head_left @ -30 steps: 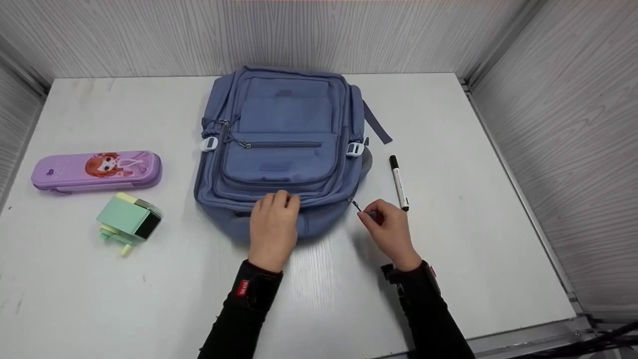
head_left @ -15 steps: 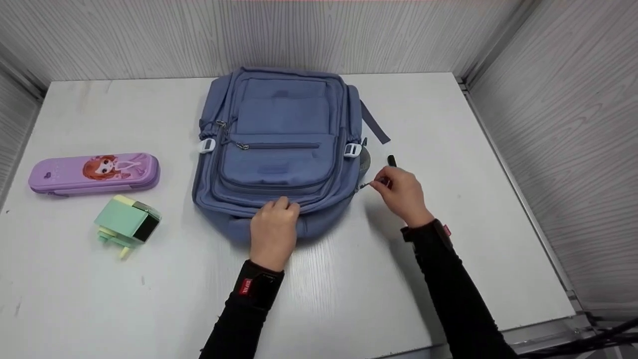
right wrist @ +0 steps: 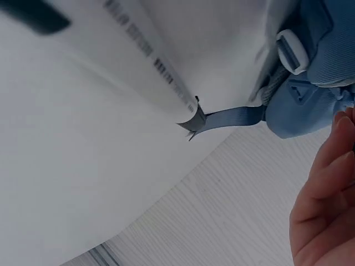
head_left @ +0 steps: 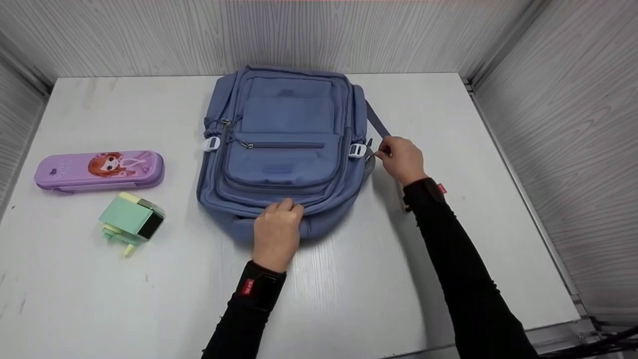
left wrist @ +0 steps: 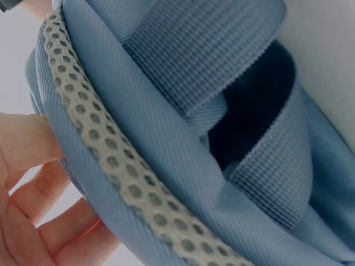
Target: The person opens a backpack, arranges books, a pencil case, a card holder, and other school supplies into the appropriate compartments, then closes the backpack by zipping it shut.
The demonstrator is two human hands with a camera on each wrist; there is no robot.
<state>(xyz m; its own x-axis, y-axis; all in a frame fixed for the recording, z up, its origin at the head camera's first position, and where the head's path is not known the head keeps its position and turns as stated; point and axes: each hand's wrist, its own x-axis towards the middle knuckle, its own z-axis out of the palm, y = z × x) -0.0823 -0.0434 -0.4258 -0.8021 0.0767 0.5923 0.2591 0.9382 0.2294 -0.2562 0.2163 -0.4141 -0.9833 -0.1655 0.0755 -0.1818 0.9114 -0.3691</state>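
A blue backpack (head_left: 286, 114) lies front up on the white table. My left hand (head_left: 276, 234) grips the near bottom edge of the bag. In the left wrist view, the thumb and fingers of my left hand (left wrist: 39, 205) lie about the blue fabric beside pale mesh piping (left wrist: 111, 158) and webbing straps (left wrist: 205, 50). At the bag's right side, by the white buckle (head_left: 357, 150), my right hand (head_left: 403, 160) pinches a small zipper pull (head_left: 372, 155). What the fingertips of my right hand (right wrist: 327, 205) hold is cut off in the right wrist view.
A purple pencil case (head_left: 99, 171) and a green and yellow desktop gadget (head_left: 130, 217) stand left of the bag. The white marker (right wrist: 150, 61) lies beneath my right wrist, mostly hidden in the head view. A loose strap (head_left: 377, 119) sticks out at the right.
My right hand has moved away from me along the bag's right side with the zipper pull, and the opening there has closed up. My left hand keeps its grip on the bottom edge.
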